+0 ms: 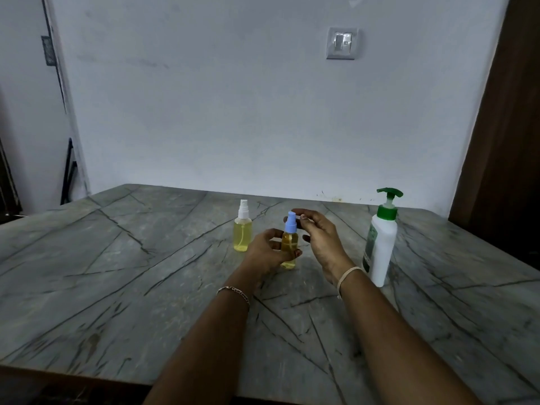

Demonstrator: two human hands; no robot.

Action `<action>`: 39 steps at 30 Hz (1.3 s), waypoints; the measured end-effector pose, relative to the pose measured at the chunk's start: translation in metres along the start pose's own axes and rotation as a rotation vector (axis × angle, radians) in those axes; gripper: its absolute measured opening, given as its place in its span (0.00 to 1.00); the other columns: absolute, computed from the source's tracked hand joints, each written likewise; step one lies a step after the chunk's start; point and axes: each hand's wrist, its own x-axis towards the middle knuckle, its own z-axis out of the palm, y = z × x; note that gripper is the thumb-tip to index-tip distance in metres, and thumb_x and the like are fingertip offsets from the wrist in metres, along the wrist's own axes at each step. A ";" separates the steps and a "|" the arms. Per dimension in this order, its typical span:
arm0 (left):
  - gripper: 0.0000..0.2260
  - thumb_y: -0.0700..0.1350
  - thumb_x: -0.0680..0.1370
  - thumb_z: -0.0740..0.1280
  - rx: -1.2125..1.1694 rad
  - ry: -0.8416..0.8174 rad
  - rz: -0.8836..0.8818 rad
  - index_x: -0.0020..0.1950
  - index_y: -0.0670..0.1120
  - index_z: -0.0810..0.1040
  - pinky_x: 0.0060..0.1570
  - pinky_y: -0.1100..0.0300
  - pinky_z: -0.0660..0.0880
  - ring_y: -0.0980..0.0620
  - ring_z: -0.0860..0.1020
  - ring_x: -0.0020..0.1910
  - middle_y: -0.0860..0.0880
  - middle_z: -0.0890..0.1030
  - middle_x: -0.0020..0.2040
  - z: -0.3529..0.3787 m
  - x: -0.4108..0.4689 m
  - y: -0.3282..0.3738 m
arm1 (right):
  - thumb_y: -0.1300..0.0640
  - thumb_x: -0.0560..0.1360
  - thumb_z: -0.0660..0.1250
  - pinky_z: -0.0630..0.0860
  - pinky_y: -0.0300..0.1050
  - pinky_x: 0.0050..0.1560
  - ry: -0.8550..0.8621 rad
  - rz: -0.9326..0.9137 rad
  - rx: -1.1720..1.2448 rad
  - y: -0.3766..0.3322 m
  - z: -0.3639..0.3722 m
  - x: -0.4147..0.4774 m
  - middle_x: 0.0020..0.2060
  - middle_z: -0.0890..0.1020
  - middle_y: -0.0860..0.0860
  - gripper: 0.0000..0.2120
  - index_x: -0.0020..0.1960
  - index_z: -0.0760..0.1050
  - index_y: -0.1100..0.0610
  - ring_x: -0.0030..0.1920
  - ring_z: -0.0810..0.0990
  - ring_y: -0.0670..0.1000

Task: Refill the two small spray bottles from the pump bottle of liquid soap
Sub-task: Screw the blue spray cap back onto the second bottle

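- While it stands on the grey veined stone table (117,273) near the middle, the small clear spray bottle of amber liquid (290,241) with a blue spray head (291,225) is gripped round its lower body by the left hand (267,252).
- Curled fingers of the right hand (321,238) sit just beside the blue head; whether they pinch it, I cannot tell.
- To my eye the step in hand is turning this head, though on or off is unclear.
- Next, the left hand likely needs to hold the base steady while the right twists the head squarely on its thread.
- Just left and further back stands the second small clear bottle of pale yellow liquid (242,232) with a white spray head, untouched.
- Well to the right stands the tall white pump bottle with a green pump (381,244), upright and free.
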 end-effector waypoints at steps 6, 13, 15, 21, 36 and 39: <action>0.22 0.43 0.66 0.78 -0.018 0.011 0.005 0.55 0.50 0.73 0.56 0.51 0.78 0.51 0.80 0.52 0.47 0.82 0.51 0.001 -0.001 -0.001 | 0.64 0.80 0.57 0.71 0.25 0.36 0.097 -0.023 0.001 -0.001 -0.007 0.002 0.51 0.82 0.56 0.11 0.56 0.78 0.60 0.42 0.81 0.41; 0.22 0.42 0.67 0.78 -0.034 0.004 0.010 0.57 0.49 0.73 0.48 0.59 0.78 0.56 0.79 0.46 0.50 0.81 0.47 0.001 -0.003 0.000 | 0.63 0.80 0.59 0.72 0.30 0.43 -0.022 0.013 -0.040 0.000 -0.002 -0.001 0.55 0.81 0.52 0.12 0.59 0.78 0.58 0.51 0.78 0.42; 0.21 0.42 0.68 0.77 -0.034 -0.005 0.015 0.56 0.49 0.72 0.43 0.64 0.77 0.59 0.78 0.44 0.53 0.79 0.45 0.000 -0.003 0.002 | 0.64 0.80 0.58 0.71 0.26 0.41 -0.024 0.006 -0.060 0.000 -0.001 -0.001 0.56 0.81 0.53 0.13 0.59 0.78 0.58 0.52 0.78 0.44; 0.21 0.42 0.68 0.77 -0.053 -0.004 0.011 0.54 0.51 0.72 0.45 0.63 0.77 0.56 0.78 0.46 0.51 0.80 0.46 0.000 -0.004 0.001 | 0.65 0.80 0.57 0.70 0.24 0.37 0.042 0.006 -0.030 -0.001 -0.009 -0.001 0.52 0.82 0.56 0.13 0.59 0.77 0.59 0.45 0.79 0.38; 0.21 0.41 0.68 0.77 -0.069 -0.012 0.007 0.55 0.50 0.72 0.51 0.56 0.78 0.53 0.80 0.48 0.49 0.81 0.47 0.000 -0.004 0.002 | 0.65 0.78 0.61 0.71 0.23 0.38 0.007 0.010 0.002 -0.002 -0.010 -0.003 0.54 0.81 0.54 0.12 0.60 0.77 0.59 0.48 0.78 0.41; 0.22 0.40 0.67 0.77 -0.072 -0.021 0.008 0.57 0.48 0.73 0.54 0.53 0.79 0.50 0.81 0.50 0.48 0.82 0.48 0.000 -0.003 0.001 | 0.68 0.77 0.63 0.75 0.28 0.46 -0.074 0.010 0.015 -0.001 -0.008 -0.004 0.55 0.81 0.53 0.13 0.59 0.76 0.57 0.50 0.78 0.41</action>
